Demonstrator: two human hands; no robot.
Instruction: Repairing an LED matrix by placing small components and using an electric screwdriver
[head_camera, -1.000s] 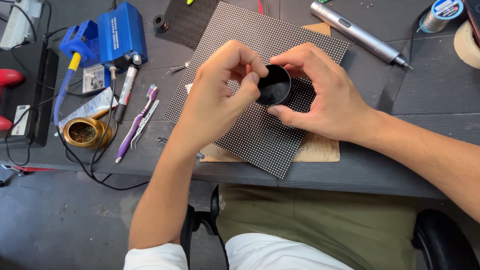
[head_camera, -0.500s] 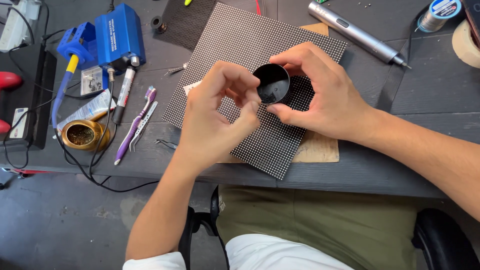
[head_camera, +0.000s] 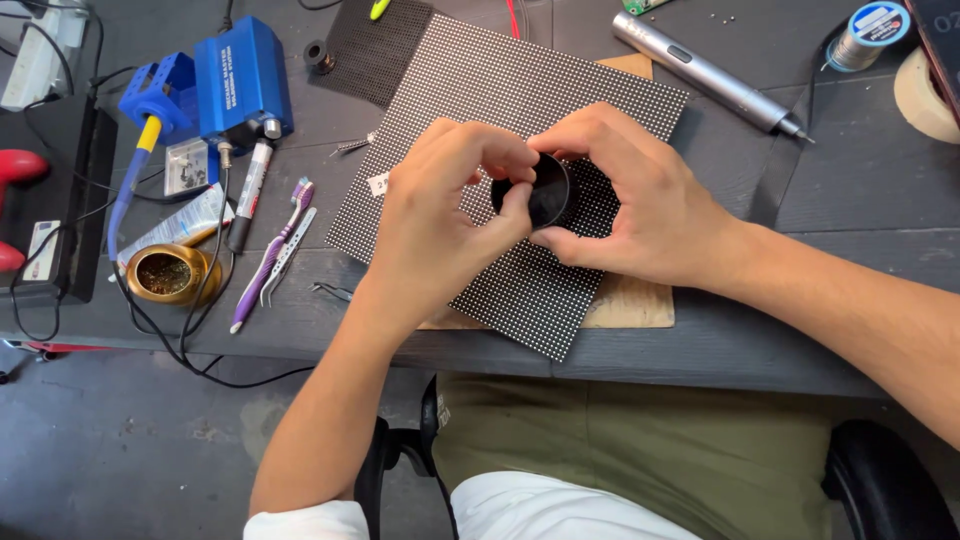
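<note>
A small round black container (head_camera: 540, 190) is held between both hands above a black dotted LED panel (head_camera: 470, 80) that lies tilted on the dark table (head_camera: 860, 180). My left hand (head_camera: 440, 225) pinches the container's left rim with thumb and fingers. My right hand (head_camera: 640, 200) wraps around its right side and underneath. The container's dark inside faces up toward me. A brown board (head_camera: 630, 300) shows under the panel's near edge.
At the left stand a blue soldering station (head_camera: 235, 80), a brass tip cleaner (head_camera: 165, 275), a marker (head_camera: 248, 195), a purple brush and tweezers (head_camera: 275, 255). A silver electric screwdriver (head_camera: 710, 75) lies at the back right, a solder spool (head_camera: 865, 35) beyond it.
My left hand's fingers lifted away from the container half a second ago and have closed back on its left rim. The container has tilted slightly in my right hand.
</note>
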